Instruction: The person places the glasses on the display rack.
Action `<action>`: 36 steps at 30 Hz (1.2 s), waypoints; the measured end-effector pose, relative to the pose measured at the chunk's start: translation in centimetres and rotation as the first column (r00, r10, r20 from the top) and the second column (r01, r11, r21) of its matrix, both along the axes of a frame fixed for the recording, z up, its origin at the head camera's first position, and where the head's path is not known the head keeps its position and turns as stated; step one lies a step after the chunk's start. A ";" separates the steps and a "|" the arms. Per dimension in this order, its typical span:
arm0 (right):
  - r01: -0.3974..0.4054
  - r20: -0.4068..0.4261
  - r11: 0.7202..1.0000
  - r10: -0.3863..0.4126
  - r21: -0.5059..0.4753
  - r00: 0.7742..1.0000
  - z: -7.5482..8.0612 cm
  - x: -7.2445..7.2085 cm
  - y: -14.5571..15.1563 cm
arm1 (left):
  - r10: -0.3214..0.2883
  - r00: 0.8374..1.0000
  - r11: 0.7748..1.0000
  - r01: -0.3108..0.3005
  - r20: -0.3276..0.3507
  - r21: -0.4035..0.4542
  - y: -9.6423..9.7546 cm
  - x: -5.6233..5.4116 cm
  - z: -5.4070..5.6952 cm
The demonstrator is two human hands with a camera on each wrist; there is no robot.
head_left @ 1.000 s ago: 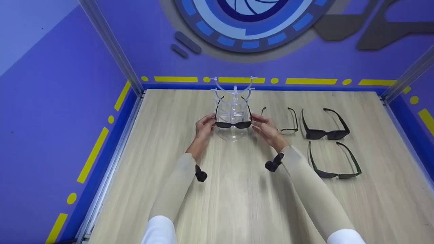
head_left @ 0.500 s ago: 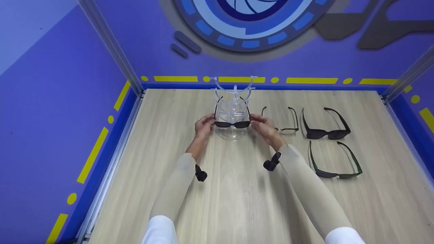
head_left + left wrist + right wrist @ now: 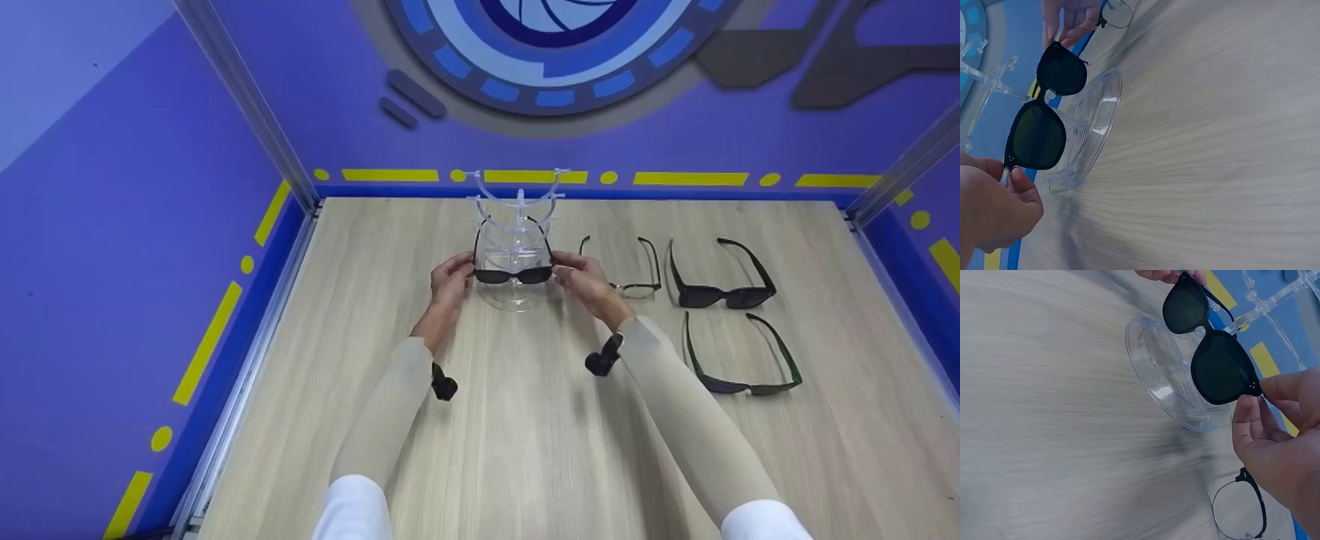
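Note:
A pair of black sunglasses (image 3: pixel 514 276) is held level against the lower part of a clear plastic eyewear stand (image 3: pixel 520 202), lenses facing me. My left hand (image 3: pixel 450 281) pinches the left hinge end of the frame between thumb and fingers, as the left wrist view shows up close. At the opposite hinge, my right hand (image 3: pixel 589 285) pinches the other end; in the right wrist view its thumb and fingertips meet at the corner of the dark lens (image 3: pixel 1221 368). The temples point back past both sides of the stand, whose rounded base (image 3: pixel 1100 124) sits on the table.
Right of the stand lie thin-rimmed eyeglasses (image 3: pixel 639 289), partly hidden by my right hand. Further right are thick black sunglasses (image 3: pixel 724 298), with green-templed dark sunglasses (image 3: pixel 746 388) nearer me. A blue-purple wall (image 3: pixel 360 142) rises behind the wooden table (image 3: pixel 510 450).
Both hands and the sunglasses have shifted very slightly left and away from me, the temples sliding a little further along the stand. The other glasses stay where they were.

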State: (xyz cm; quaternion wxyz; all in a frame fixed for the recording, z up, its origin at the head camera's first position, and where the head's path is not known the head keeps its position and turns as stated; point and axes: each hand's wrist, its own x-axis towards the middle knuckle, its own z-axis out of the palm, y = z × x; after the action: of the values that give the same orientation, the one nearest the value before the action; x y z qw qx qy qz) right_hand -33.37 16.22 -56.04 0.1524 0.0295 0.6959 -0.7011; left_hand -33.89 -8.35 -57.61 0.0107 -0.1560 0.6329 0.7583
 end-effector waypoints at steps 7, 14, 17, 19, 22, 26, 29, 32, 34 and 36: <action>-0.010 -0.008 0.999 0.010 -0.032 1.000 0.2 -0.1 0.0 | -0.028 1.000 0.999 0.028 0.002 -0.020 0.0 0.1 0.1; -0.001 -0.015 1.000 0.001 -0.018 1.000 0.2 -0.1 0.0 | -0.034 0.999 0.999 0.034 0.009 -0.020 -0.1 0.1 0.0; 0.002 -0.017 1.000 -0.003 -0.023 1.000 0.3 -0.1 0.0 | -0.027 1.000 1.000 0.027 0.008 -0.014 -0.1 0.1 -0.1; 0.004 -0.014 1.000 -0.005 -0.026 1.000 0.4 -0.1 0.0 | -0.025 1.000 1.000 0.025 0.012 -0.015 -0.1 0.1 -0.1; -0.001 -0.006 1.000 0.001 -0.013 1.000 0.5 -0.1 -0.1 | -0.026 1.000 0.999 0.026 0.013 -0.022 -0.1 0.0 -0.1; -0.010 0.012 1.000 0.010 -0.010 1.000 0.5 0.0 -0.1 | -0.022 1.000 0.998 0.022 0.003 -0.051 0.0 0.0 0.1; -0.015 0.018 1.000 0.015 -0.017 1.000 0.6 0.1 0.0 | -0.019 1.000 0.997 0.019 -0.004 -0.081 0.0 0.0 0.2; -0.028 0.013 1.000 0.028 -0.007 1.000 0.7 0.1 0.1 | -0.028 1.000 0.995 0.028 0.001 -0.091 0.0 0.1 0.3; -0.036 0.011 0.999 0.036 -0.004 0.999 0.7 0.2 0.1 | -0.031 1.000 0.996 0.031 0.005 -0.085 0.0 0.2 0.3; -0.041 0.011 0.999 0.041 0.001 0.999 0.8 0.2 0.2 | -0.028 1.000 0.997 0.028 0.005 -0.071 0.0 0.2 0.3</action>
State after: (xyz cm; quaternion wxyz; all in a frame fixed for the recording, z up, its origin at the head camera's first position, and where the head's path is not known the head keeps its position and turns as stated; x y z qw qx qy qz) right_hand -33.18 16.38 -55.25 0.1705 0.0193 0.6959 -0.6973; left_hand -33.71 -8.34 -57.27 0.0168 -0.1488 0.6615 0.7348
